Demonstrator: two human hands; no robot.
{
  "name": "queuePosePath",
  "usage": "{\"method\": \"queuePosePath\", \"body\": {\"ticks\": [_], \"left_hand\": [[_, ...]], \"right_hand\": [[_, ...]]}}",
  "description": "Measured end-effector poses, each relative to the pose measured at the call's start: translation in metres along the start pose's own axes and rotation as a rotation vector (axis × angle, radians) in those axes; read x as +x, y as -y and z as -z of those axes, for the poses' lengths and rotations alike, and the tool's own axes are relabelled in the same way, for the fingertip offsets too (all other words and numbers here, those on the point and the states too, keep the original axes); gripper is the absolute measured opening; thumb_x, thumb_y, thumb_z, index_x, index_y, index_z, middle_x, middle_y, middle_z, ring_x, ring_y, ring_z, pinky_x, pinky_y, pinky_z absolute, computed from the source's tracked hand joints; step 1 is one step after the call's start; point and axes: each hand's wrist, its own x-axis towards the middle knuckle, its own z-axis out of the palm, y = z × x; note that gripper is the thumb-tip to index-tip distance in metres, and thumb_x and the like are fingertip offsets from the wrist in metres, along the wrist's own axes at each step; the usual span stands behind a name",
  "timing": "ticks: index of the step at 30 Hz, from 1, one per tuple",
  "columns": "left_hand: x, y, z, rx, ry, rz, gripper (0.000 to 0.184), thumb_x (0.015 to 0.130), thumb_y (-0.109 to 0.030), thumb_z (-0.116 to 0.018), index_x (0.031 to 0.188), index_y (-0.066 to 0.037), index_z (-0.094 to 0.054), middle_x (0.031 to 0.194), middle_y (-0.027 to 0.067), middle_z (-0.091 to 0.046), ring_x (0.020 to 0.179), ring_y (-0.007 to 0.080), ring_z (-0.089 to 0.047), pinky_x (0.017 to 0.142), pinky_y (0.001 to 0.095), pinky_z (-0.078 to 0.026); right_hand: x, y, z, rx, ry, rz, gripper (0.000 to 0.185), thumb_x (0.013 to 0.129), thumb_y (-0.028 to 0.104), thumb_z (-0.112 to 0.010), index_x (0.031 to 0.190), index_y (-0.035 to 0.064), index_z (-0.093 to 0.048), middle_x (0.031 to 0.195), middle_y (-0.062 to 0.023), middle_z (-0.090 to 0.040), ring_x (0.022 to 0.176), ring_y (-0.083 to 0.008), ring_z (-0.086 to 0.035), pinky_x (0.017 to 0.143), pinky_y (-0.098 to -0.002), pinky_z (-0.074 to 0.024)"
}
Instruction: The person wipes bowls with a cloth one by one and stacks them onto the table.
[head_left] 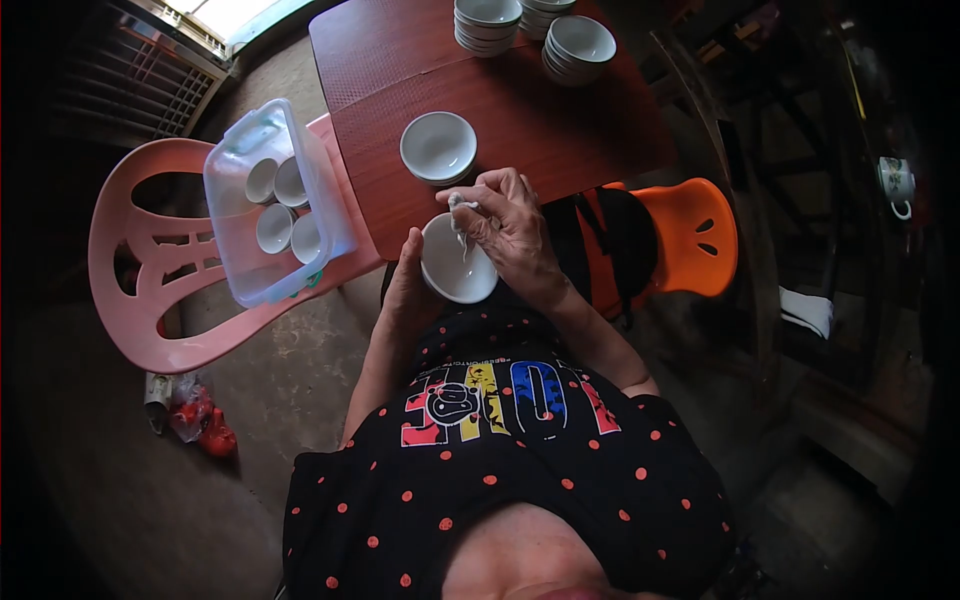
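Observation:
A white bowl (456, 262) is tilted in front of my chest, its inside facing up. My left hand (407, 275) holds it by the left side, thumb along the rim. At the bowl's upper right rim, my right hand (510, 232) is closed on a small whitish cloth (462, 212), part of which hangs into the bowl. Just beyond my hands, a short stack of white bowls (438, 147) stands near the edge of the red-brown table (390, 80).
More bowl stacks (580, 45) stand at the table's far side. At left, a pink chair (135, 215) carries a clear plastic tub (222, 215) with several white bowls inside. An orange seat (705, 237) is at right. Red plastic bags (205, 420) lie on the floor.

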Motion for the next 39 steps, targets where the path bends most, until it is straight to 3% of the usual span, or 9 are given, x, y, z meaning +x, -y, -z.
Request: {"method": "queuePosePath", "body": {"ticks": [4,8,15,23,26,30,34,36,39], "left_hand": [[0.001,0.002,0.001,-0.084,0.057,-0.018,0.067,0.091,-0.059,-0.044,0.129,-0.005,-0.047,0.120,0.0099,-0.058,0.109,0.0205,-0.057,0.094,0.0368,-0.046],[-0.001,-0.011,0.003,-0.083,0.103,-0.125,0.067,0.089,-0.055,-0.049,0.133,-0.004,-0.042,0.123,0.0132,-0.054,0.112,0.0243,-0.055,0.096,0.0374,-0.044],[0.000,-0.023,-0.014,0.186,0.075,-0.377,0.058,0.083,-0.033,-0.060,0.129,-0.002,-0.041,0.120,0.0148,-0.054,0.111,0.0238,-0.055,0.096,0.0358,-0.045],[0.001,-0.033,-0.017,0.691,-0.060,-0.497,0.058,0.075,-0.026,-0.070,0.124,-0.003,-0.048,0.113,0.0085,-0.057,0.102,0.0180,-0.056,0.091,0.0305,-0.044],[0.000,-0.027,-0.024,0.703,-0.030,-0.652,0.061,0.075,-0.030,-0.072,0.124,-0.002,-0.048,0.117,0.0101,-0.056,0.105,0.0194,-0.054,0.092,0.0317,-0.043],[0.012,-0.024,-0.013,0.986,-0.037,-0.968,0.066,0.077,-0.039,-0.071,0.125,-0.001,-0.047,0.121,0.0123,-0.051,0.112,0.0217,-0.050,0.096,0.0345,-0.040],[0.013,-0.035,-0.016,0.697,-0.054,-0.723,0.057,0.080,-0.035,-0.065,0.122,-0.001,-0.049,0.111,0.0115,-0.057,0.102,0.0202,-0.055,0.091,0.0334,-0.043],[0.007,-0.043,-0.026,0.496,-0.068,-0.536,0.050,0.082,-0.033,-0.060,0.120,-0.001,-0.050,0.106,0.0110,-0.059,0.097,0.0187,-0.057,0.089,0.0318,-0.045],[0.008,-0.040,-0.027,0.450,-0.131,-0.441,0.046,0.083,-0.029,-0.060,0.118,0.000,-0.051,0.107,0.0107,-0.059,0.096,0.0181,-0.057,0.087,0.0308,-0.046]], "right_hand": [[-0.006,0.019,-0.020,0.582,-0.157,-0.138,0.018,0.090,0.019,-0.063,0.098,0.0037,-0.063,0.101,-0.0044,-0.049,0.090,-0.0124,-0.052,0.078,-0.0266,-0.0447],[-0.025,0.005,-0.020,-0.058,0.293,0.198,0.020,0.083,0.022,-0.066,0.098,0.0084,-0.062,0.098,-0.0081,-0.065,0.099,-0.0236,-0.061,0.103,-0.0472,-0.0312],[-0.038,0.009,0.000,-0.119,0.432,0.219,0.047,0.080,0.029,-0.067,0.118,0.0035,-0.056,0.134,-0.0167,-0.049,0.127,-0.0274,-0.045,0.112,-0.0493,-0.0189],[-0.043,0.011,-0.019,-0.179,0.439,0.228,0.065,0.081,0.031,-0.067,0.132,-0.0005,-0.044,0.130,-0.0216,-0.050,0.125,-0.0338,-0.046,0.110,-0.0469,-0.0261],[-0.045,0.014,-0.022,0.202,0.457,0.034,0.058,0.087,0.028,-0.061,0.134,-0.0010,-0.043,0.125,-0.0206,-0.054,0.120,-0.0295,-0.051,0.107,-0.0396,-0.0329],[-0.026,0.027,-0.018,1.487,0.374,-0.596,0.052,0.094,0.025,-0.055,0.133,-0.0054,-0.041,0.123,-0.0187,-0.055,0.117,-0.0224,-0.053,0.099,-0.0303,-0.0405],[-0.041,0.026,-0.032,0.663,0.230,-0.285,0.047,0.090,0.020,-0.060,0.130,0.0002,-0.046,0.121,-0.0179,-0.058,0.114,-0.0248,-0.057,0.104,-0.0347,-0.0358],[-0.049,0.000,-0.040,-0.012,0.216,0.267,0.042,0.086,0.012,-0.062,0.125,0.0017,-0.051,0.119,-0.0147,-0.059,0.112,-0.0246,-0.059,0.107,-0.0435,-0.0321],[-0.047,-0.019,-0.040,-0.076,0.147,0.362,0.039,0.083,0.007,-0.064,0.120,0.0034,-0.055,0.115,-0.0123,-0.062,0.109,-0.0260,-0.060,0.106,-0.0453,-0.0329]]}}
